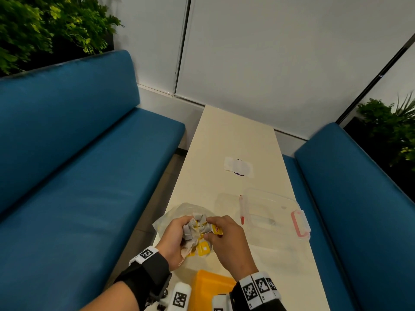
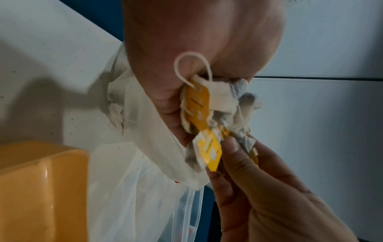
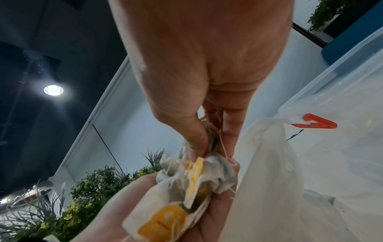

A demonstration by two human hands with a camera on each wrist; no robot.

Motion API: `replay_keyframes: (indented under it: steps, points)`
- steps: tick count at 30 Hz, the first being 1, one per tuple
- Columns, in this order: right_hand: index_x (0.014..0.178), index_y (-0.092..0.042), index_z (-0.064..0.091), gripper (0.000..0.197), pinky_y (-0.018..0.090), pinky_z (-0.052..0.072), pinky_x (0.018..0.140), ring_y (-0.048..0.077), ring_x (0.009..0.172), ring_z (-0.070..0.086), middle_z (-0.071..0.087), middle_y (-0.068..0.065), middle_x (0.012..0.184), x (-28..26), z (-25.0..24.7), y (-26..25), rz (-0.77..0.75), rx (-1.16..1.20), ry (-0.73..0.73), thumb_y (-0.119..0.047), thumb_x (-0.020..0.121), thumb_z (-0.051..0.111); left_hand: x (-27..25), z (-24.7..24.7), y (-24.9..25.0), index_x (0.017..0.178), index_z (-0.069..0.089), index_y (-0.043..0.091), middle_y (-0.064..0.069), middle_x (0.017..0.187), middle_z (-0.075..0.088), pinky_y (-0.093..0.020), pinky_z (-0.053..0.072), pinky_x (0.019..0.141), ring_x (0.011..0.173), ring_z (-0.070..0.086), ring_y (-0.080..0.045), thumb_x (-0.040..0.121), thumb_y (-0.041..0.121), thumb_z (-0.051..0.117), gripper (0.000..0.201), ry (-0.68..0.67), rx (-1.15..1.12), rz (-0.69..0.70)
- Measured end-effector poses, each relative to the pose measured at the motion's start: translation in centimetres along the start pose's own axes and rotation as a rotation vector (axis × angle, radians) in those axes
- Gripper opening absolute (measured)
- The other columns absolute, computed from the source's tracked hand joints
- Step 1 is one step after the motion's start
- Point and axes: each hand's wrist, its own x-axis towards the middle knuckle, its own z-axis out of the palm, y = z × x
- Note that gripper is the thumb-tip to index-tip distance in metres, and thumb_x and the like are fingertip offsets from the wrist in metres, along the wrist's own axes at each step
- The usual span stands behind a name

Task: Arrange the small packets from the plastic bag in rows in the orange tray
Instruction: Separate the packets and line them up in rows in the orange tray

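Gripping bunched packets (image 1: 197, 232), left hand (image 1: 174, 237) clamps; right hand (image 1: 224, 234) pinches one packet.

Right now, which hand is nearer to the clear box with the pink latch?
Right. The right hand is beside the clear box, pinching the tea bags; the left hand grips them on the far side.
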Motion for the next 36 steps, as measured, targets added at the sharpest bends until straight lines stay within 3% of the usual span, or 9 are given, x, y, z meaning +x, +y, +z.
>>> replay_keyframes:
  steps: [3,5,9,12,14,21,24,28,36]
  points:
    - [0.118,-0.032,0.062,0.039,0.009,0.05,0.08,0.001,0.097,0.063,0.066,-0.013,0.109,-0.3,0.2,0.2,0.022,0.052,-0.004,-0.01,0.087,0.07,-0.2,0.0,-0.5,0.124,0.07,0.002,-0.024,0.125,0.069,-0.049,0.055,0.093,0.101,0.071,-0.035,0.098,0.037,0.048,0.048,-0.04,-0.054,-0.04]
    - [0.115,-0.033,0.057,0.036,0.009,0.052,0.075,0.001,0.094,0.064,0.067,-0.011,0.108,-0.3,0.4,0.1,0.036,0.059,-0.018,-0.011,0.089,0.069,-0.3,0.1,-0.6,0.124,0.071,0.005,-0.023,0.125,0.069,-0.049,0.056,0.088,0.1,0.072,-0.036,0.1,0.043,0.046,0.052,-0.055,-0.089,-0.071]
    - [0.102,-0.038,0.056,0.028,0.012,0.048,0.079,0.006,0.097,0.06,0.063,-0.01,0.105,-0.1,0.8,0.2,0.021,-0.002,-0.044,-0.017,0.089,0.068,-0.5,0.0,-0.5,0.129,0.069,0.013,-0.017,0.128,0.069,-0.049,0.056,0.085,0.101,0.071,-0.035,0.098,0.057,0.05,0.057,-0.072,-0.138,-0.095]
    - [0.1,-0.039,0.059,0.028,0.005,0.04,0.074,0.001,0.096,0.056,0.056,-0.021,0.098,-0.2,0.7,0.3,0.0,0.019,-0.081,-0.015,0.088,0.068,-0.7,-0.1,-0.7,0.126,0.067,0.012,-0.015,0.113,0.071,-0.044,0.056,0.08,0.088,0.071,-0.031,0.096,0.052,0.057,0.051,-0.095,-0.126,-0.106]
    - [0.105,-0.036,0.065,0.028,0.005,0.042,0.075,-0.002,0.097,0.055,0.055,-0.019,0.103,-0.1,0.5,0.5,-0.007,0.043,-0.086,-0.015,0.087,0.07,-0.8,-0.2,-0.9,0.122,0.069,0.011,-0.016,0.109,0.071,-0.043,0.057,0.08,0.085,0.071,-0.03,0.097,0.047,0.057,0.046,-0.098,-0.139,-0.112]
    - [0.127,-0.044,0.052,0.047,0.014,0.052,0.077,-0.004,0.108,0.052,0.044,-0.025,0.122,-1.0,-1.2,0.5,-0.061,0.079,0.011,-0.039,0.085,0.074,-0.7,-0.3,-1.1,0.124,0.068,0.008,-0.022,0.119,0.072,-0.049,0.054,0.093,0.097,0.074,-0.035,0.099,0.044,0.055,0.046,-0.017,-0.214,-0.074]
    - [0.12,-0.044,0.057,0.043,0.008,0.046,0.077,-0.004,0.108,0.05,0.042,-0.026,0.115,-2.5,-1.6,1.0,-0.186,0.008,0.045,-0.038,0.082,0.076,-0.6,-0.3,-1.2,0.129,0.066,0.008,-0.023,0.119,0.072,-0.048,0.057,0.086,0.098,0.071,-0.036,0.099,0.045,0.056,0.049,0.012,-0.226,-0.068]
    - [0.112,-0.037,0.07,0.026,0.005,0.042,0.074,-0.005,0.093,0.051,0.044,-0.021,0.095,-3.3,-0.3,1.7,-0.278,-0.123,0.019,-0.037,0.086,0.071,-0.9,-0.5,-1.4,0.131,0.065,0.008,-0.022,0.12,0.071,-0.041,0.06,0.073,0.092,0.074,-0.033,0.1,0.044,0.054,0.049,-0.012,-0.243,-0.071]
    - [0.103,-0.027,0.072,0.012,0.004,0.04,0.073,-0.006,0.083,0.051,0.047,-0.019,0.094,-3.0,0.2,0.8,-0.258,-0.138,0.005,-0.025,0.093,0.065,-1.2,-0.5,-1.7,0.137,0.062,0.009,-0.021,0.13,0.067,-0.046,0.055,0.091,0.105,0.071,-0.033,0.099,0.047,0.055,0.054,-0.028,-0.218,-0.075]
